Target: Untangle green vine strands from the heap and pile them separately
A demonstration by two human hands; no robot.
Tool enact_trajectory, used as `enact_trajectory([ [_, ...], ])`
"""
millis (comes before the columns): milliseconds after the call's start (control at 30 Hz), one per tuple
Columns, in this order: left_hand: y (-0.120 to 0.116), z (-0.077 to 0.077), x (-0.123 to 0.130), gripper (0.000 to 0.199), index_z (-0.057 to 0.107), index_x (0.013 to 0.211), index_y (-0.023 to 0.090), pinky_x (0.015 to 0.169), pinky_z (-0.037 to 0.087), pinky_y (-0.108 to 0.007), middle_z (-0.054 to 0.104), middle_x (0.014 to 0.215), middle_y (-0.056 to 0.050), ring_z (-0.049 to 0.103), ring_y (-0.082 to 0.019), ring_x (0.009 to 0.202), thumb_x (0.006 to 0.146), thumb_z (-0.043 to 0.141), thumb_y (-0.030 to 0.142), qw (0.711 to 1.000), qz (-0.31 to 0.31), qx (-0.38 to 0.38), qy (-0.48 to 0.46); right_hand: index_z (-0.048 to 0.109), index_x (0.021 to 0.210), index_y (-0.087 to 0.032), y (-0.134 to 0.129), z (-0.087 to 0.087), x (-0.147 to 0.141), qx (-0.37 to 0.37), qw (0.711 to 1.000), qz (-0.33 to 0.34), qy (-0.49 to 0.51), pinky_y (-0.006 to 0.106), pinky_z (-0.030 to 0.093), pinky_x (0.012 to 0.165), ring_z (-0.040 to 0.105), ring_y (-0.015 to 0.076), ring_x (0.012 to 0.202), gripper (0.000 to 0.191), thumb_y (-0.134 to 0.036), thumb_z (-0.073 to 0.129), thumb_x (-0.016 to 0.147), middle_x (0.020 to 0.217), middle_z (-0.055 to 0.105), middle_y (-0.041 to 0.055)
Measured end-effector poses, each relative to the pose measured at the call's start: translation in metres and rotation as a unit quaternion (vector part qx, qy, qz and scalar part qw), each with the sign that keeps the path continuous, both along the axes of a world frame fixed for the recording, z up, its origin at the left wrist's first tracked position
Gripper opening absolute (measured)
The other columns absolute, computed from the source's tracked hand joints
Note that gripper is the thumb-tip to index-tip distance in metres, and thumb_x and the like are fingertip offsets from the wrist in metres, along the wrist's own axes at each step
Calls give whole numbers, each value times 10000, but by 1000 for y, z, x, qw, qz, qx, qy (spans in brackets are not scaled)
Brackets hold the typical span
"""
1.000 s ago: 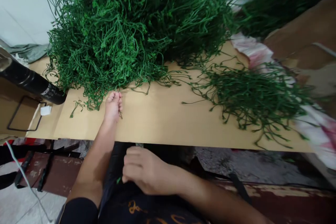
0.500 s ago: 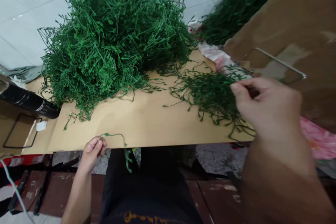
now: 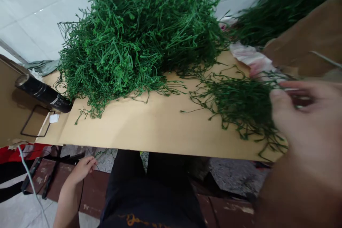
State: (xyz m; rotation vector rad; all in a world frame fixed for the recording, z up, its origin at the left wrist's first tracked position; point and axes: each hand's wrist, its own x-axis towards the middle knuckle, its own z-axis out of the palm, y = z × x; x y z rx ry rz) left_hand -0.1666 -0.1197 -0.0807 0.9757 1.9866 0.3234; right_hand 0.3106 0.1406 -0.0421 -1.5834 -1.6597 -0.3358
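Below the near edge of the cardboard, my left hand [image 3: 84,168] is closed in a pinch, with a thin green artificial stem [image 3: 106,153] trailing from its fingertips, blurred and dim. At the right, my right hand [image 3: 307,114] has thumb and forefinger curled together beside the right end of a small heap of green artificial stems [image 3: 240,103]. Motion blurs that hand, and what its fingers hold cannot be made out. A far bigger pile of the same stems [image 3: 139,39] rises at the back against the wall.
Cardboard [image 3: 149,128] forms the work surface. A black cylinder [image 3: 44,92] leans at the left by a cardboard flap with a wire handle [image 3: 29,121]. More green stems [image 3: 288,10] lie behind a cardboard panel [image 3: 307,32] at the back right.
The view has shifted, so the piles appear further right. My left hand has drawn down and left off the cardboard edge with its stem. My right hand has moved further right in the view.
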Motion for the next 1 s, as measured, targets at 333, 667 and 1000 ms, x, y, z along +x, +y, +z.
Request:
enact_trajectory([
  [333,-11,-12,-55,389,620,933,118,926,394,-348,647,1086,-156,576,-274,1057,778,412,409,979,53,-48,189,662,915,-151,-27,12,-75,10,983,184,-3,286,459,469,568,172,626,336,-406,481,794,871,660,127],
  [667,75,131,-8,283,648,778,160,669,441,-237,633,728,-41,553,-123,675,754,544,423,914,86,385,93,610,842,-191,-45,-10,-124,-8,907,420,-15,348,531,699,631,200,762,136,-252,488,832,808,649,67],
  [1000,253,128,-35,493,552,1098,129,978,343,-380,540,1147,-161,492,-259,1123,666,698,317,838,134,445,286,619,836,-182,-68,-21,-140,-45,867,493,55,295,538,649,619,161,735,115,-176,505,819,787,643,56],
])
